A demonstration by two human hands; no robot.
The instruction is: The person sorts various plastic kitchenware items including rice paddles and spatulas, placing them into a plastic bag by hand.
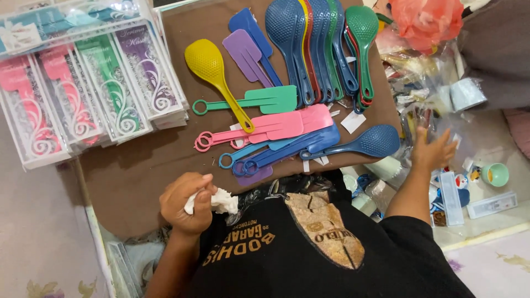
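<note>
A brown board (138,171) carries colourful plastic spoons and spatulas (287,83). Left of the board lie stacked packaged boxes (94,83). At its near edge, the left hand (185,204) grips a crumpled white cloth (221,201). Right of the board, the right hand (430,150) spreads open over clear plastic bags (436,94).

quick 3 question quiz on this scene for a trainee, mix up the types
1. True or false: the left hand holds a crumpled white cloth.
2. What colour is the single rice spoon lying across the green spatula? a) red b) yellow c) black
3. Fill in: the right hand reaches toward a heap of clear plastic ____.

Key: 1 true; 2 b; 3 bags
</note>
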